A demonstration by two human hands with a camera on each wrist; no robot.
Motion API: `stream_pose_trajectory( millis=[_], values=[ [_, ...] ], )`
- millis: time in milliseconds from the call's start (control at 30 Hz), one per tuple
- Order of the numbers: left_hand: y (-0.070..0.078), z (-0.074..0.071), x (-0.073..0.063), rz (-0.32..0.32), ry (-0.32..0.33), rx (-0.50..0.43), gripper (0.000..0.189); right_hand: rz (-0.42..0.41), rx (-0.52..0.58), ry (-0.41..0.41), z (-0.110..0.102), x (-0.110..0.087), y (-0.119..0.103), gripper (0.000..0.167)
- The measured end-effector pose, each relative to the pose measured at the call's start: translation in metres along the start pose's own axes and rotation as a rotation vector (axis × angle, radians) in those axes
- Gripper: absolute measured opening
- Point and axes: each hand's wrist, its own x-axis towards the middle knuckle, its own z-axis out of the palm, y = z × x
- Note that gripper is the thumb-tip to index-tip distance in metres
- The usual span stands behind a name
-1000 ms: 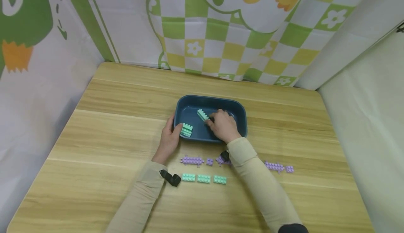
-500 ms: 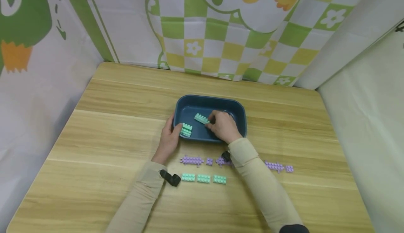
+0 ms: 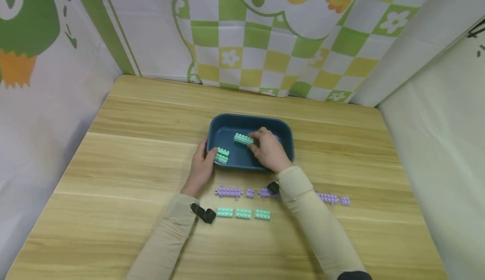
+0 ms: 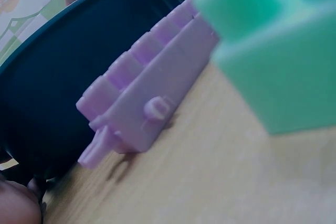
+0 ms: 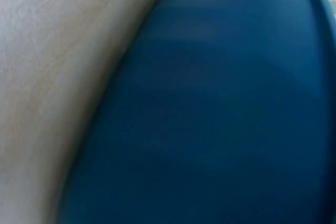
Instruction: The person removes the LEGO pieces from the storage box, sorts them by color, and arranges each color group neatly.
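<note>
A dark blue tub (image 3: 236, 158) stands on the wooden table. My left hand (image 3: 201, 166) grips its left side, thumb over the rim; fingertips (image 4: 18, 205) show low in the left wrist view. Inside, my right hand (image 3: 270, 149) pinches the right end of a long mint-green building brick (image 3: 242, 138) between thumb and fingers. More green bricks (image 3: 222, 156) lie in the tub's near left corner, beside the left thumb. In the right wrist view, the side of the hand (image 5: 63, 77) and the blue tub wall (image 5: 210, 103) fill the picture, hiding the brick.
In front of the tub runs a row of purple bricks (image 3: 229, 192), partly covered by the right forearm. Nearer lie three green bricks (image 3: 243, 214) in a line, beside the left wrist. A patterned curtain (image 3: 254, 40) hangs behind the table.
The long green brick has turned in the right hand, from slanting to nearly level. The left hand keeps its hold on the tub.
</note>
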Motion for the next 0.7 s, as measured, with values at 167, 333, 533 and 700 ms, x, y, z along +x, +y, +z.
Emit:
stream_pose_trajectory(
  millis=[167,333,533,700],
  values=[
    [-0.001,0.0,0.001,0.013,0.003,-0.001,0.054,-0.014,0.004,0.002,-0.006,-0.01,-0.001,0.029],
    [-0.002,0.0,0.001,0.013,-0.007,-0.014,0.054,-0.002,0.026,0.016,-0.013,-0.02,-0.002,0.029],
    [0.018,-0.002,-0.006,-0.015,-0.034,0.01,0.055,-0.015,0.053,0.033,-0.019,-0.034,0.0,0.028],
    [0.037,-0.003,-0.014,-0.026,-0.046,0.024,0.055,-0.068,0.065,0.055,-0.025,-0.046,0.002,0.026]
  ],
)
